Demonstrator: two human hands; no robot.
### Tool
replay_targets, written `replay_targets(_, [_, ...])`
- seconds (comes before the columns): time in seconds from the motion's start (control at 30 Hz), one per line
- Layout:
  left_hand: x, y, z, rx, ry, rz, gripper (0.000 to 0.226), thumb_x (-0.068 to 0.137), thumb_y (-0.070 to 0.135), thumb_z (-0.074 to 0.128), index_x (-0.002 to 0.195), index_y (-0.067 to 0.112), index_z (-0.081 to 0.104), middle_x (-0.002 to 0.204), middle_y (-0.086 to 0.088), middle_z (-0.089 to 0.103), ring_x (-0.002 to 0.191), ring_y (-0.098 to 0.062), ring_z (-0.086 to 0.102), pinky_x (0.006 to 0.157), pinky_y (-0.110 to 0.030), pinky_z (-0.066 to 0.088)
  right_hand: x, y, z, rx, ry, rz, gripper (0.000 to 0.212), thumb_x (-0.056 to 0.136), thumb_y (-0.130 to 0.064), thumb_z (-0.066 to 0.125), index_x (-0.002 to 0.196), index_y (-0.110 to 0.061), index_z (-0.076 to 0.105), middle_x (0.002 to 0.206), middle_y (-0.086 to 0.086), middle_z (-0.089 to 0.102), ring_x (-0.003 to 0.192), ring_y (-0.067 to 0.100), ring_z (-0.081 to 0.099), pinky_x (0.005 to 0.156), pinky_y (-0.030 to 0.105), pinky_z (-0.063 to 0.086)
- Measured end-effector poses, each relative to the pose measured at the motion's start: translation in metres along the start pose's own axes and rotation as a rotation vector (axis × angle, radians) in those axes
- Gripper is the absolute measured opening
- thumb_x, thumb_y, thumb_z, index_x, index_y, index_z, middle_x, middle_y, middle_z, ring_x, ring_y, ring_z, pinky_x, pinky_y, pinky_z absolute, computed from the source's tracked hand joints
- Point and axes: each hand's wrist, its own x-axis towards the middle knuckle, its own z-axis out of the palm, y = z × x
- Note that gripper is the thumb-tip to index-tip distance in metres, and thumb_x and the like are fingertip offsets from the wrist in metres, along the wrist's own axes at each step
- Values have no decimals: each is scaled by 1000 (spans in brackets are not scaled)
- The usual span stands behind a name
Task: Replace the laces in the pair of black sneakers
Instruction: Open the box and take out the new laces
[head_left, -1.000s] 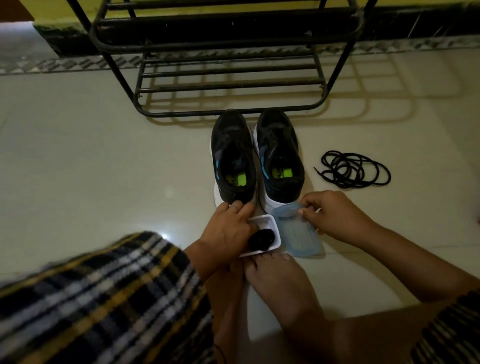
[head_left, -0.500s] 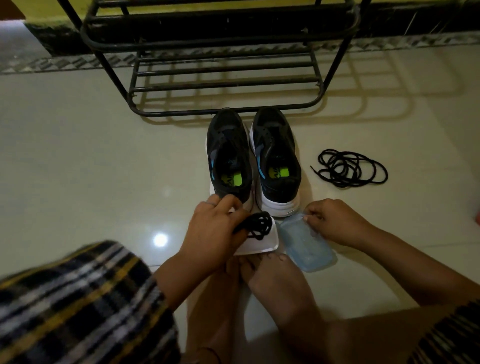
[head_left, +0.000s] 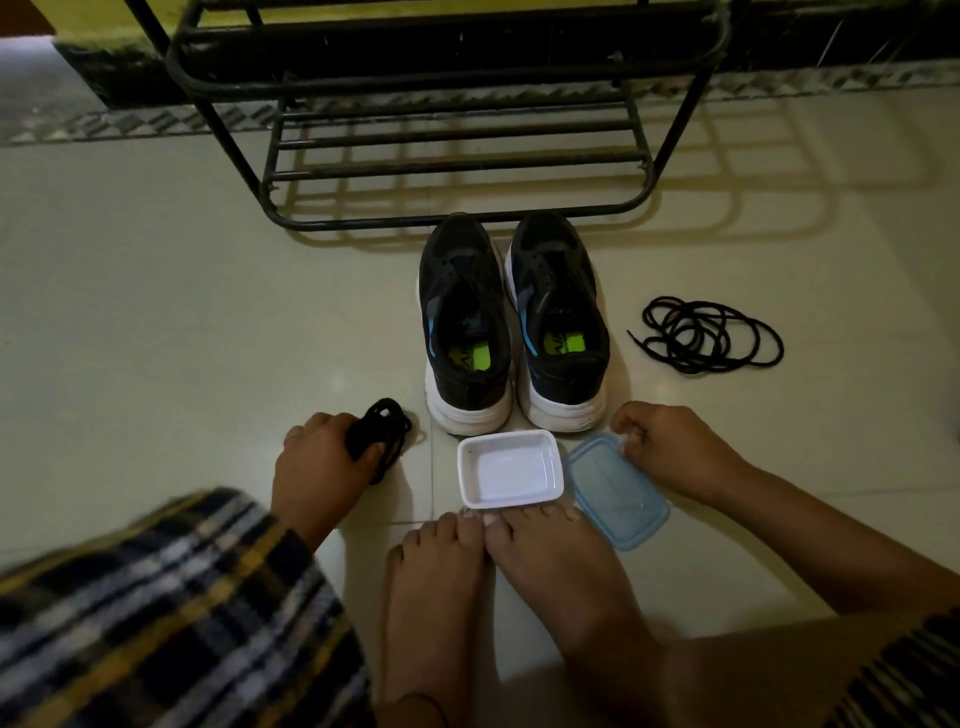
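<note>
Left hand (head_left: 322, 462) grips lace bundle (head_left: 382, 428); right hand (head_left: 670, 447) pinches lid (head_left: 615, 493); insole print unreadable.

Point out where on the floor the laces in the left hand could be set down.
Bare floor lies wide open left of the sneakers, ahead of the left hand gripping the laces. More lies right of the loose coil. It is crowded in the middle: tray, lid under the right hand, and feet sit close behind the heels.
</note>
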Motion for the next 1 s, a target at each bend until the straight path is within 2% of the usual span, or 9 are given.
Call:
replay_targets(0.17, [-7, 7, -5, -110, 79, -12, 50, 84, 30, 66, 128, 11, 52, 130, -13, 47, 118, -37, 42, 96, -44, 37, -6, -5, -18, 98, 313, -26, 19, 86, -1, 50, 92, -12, 64, 75, 8, 64, 57, 16, 53, 53, 26, 38])
replay_targets(0.3, [-14, 21, -13, -228, 231, 87, 45, 86, 23, 64, 127, 12, 51, 133, -12, 43, 120, -36, 38, 97, -45, 36, 15, 7, -46, 60, 589, -44, 16, 87, -8, 54, 98, -4, 65, 93, 15, 65, 79, 26, 56, 70, 28, 38])
replay_targets(0.4, [-15, 34, -13, -297, 242, 173, 40, 87, 23, 61, 125, 14, 52, 131, -9, 44, 119, -31, 39, 97, -42, 36, 39, 26, -62, -100, 446, 118, 52, 85, -25, 66, 127, 0, 51, 130, 23, 52, 118, 39, 44, 98, 39, 35])
replay_targets(0.5, [-21, 48, -9, -316, 229, 276, 39, 86, 18, 62, 124, 15, 53, 131, -6, 45, 113, -21, 40, 94, -35, 37, 54, 38, -68, -278, 214, 234, 97, 77, -47, 71, 149, -9, 18, 156, 12, 19, 141, 34, 16, 112, 44, 19])
replay_targets(0.6, [-28, 54, -6, -324, 193, 372, 40, 85, 28, 54, 124, 17, 53, 131, -4, 44, 107, -14, 40, 92, -29, 35, 64, 39, -66, -290, 142, 262, 102, 79, -47, 68, 151, -13, 5, 158, 9, 14, 144, 33, 9, 114, 41, 14])
replay_targets(0.7, [-30, 54, -5, -354, 204, 412, 40, 84, 31, 51, 123, 20, 52, 132, -2, 42, 107, -12, 40, 90, -29, 36, 65, 39, -62, -412, 126, 256, 95, 82, -46, 67, 151, -13, 10, 152, 13, 27, 137, 35, 23, 109, 40, 24])
replay_targets(0.8, [-29, 53, -6, -387, 250, 394, 39, 84, 15, 62, 122, 18, 53, 133, -4, 42, 102, 2, 28, 87, -30, 35, 60, 44, -52, -531, 204, 182, 64, 85, -38, 65, 139, -12, 42, 137, 16, 46, 124, 36, 38, 99, 42, 35])
replay_targets(0.9, [-29, 52, -5, -381, 224, 400, 41, 84, 15, 63, 123, 19, 52, 133, -4, 41, 104, -4, 34, 87, -29, 35, 50, 45, -38, -629, 347, -17, 23, 75, -16, 76, 93, -3, 71, 93, 19, 65, 95, 37, 55, 80, 42, 41])
replay_targets(1.0, [-30, 53, -3, -365, 179, 419, 44, 81, 26, 55, 125, 20, 51, 132, 0, 41, 106, -19, 46, 90, -27, 34, 41, 45, -28, -640, 404, -151, 21, 50, 4, 84, 60, -1, 67, 59, 16, 62, 66, 35, 58, 64, 39, 44])
